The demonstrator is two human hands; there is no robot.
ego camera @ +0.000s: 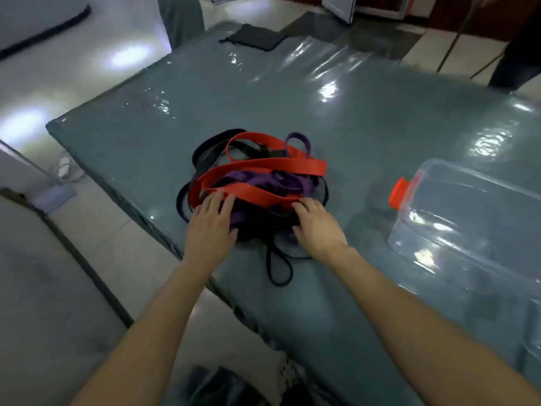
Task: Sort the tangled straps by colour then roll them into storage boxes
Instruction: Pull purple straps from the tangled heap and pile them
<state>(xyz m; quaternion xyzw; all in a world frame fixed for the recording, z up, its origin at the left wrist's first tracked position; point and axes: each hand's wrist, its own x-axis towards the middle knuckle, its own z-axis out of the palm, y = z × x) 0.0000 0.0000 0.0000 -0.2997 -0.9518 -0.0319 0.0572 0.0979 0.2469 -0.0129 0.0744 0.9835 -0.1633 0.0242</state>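
While the tangle of straps (257,183) sits near the middle of the table (366,118), both hands rest on its near side; taking the heap as the dial's centre, the left hand (209,227) lies at 7 o'clock and the right hand (314,227) at 5 o'clock. The left hand is spread flat, fingers fairly straight, its fingertips touching a red strap (263,165) and gripping nothing; the right hand's fingers bend down over the heap's edge, and whether they have hold of a strap I cannot tell. Red bands cross the top of the heap; a purple strap (298,143) loops up at 1 o'clock, with more purple bunched beneath the red; black straps (210,148) curve round from 9 to 11 o'clock; a thin black loop (278,268) trails out at 6 o'clock towards the table's near edge. A clear storage box (468,218) lies at 4 o'clock, apart from the heap, its orange-red latch (398,193) facing the straps; a dark pouch (254,36) lies at 12 o'clock by the far edge.
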